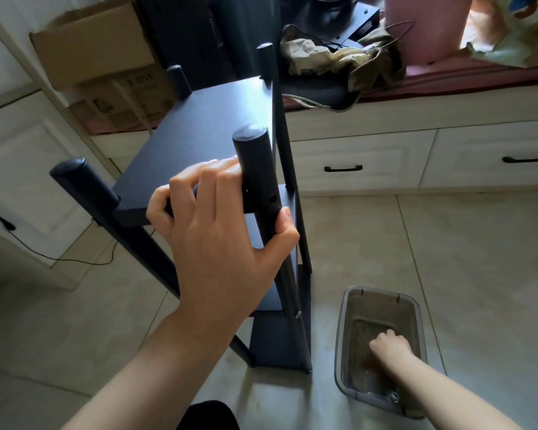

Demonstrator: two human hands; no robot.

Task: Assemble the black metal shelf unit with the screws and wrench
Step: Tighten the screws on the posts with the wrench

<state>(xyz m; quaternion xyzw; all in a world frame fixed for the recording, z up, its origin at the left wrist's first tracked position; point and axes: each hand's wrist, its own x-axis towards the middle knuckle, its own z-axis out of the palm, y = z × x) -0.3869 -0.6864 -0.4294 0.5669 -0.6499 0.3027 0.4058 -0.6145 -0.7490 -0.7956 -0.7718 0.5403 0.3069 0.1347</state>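
Note:
The black metal shelf unit (199,135) stands upright on the tiled floor, with four round posts and several shelf boards stacked below one another. My left hand (221,231) grips the near right post (255,169) at the top shelf: fingers curl over the shelf's front edge, thumb presses the post just below two screw holes. My right hand (389,346) reaches down into a clear plastic box (342,346) on the floor, fingers curled at its bottom. What they hold is hidden. Small metal parts (392,395) lie in the box's near corner.
White drawer cabinets (367,159) line the far wall. On the ledge above lie a crumpled olive cloth (342,57) and cardboard boxes (106,57). A black cable (59,259) trails over the floor at the left. Bare tiles spread to the right of the box.

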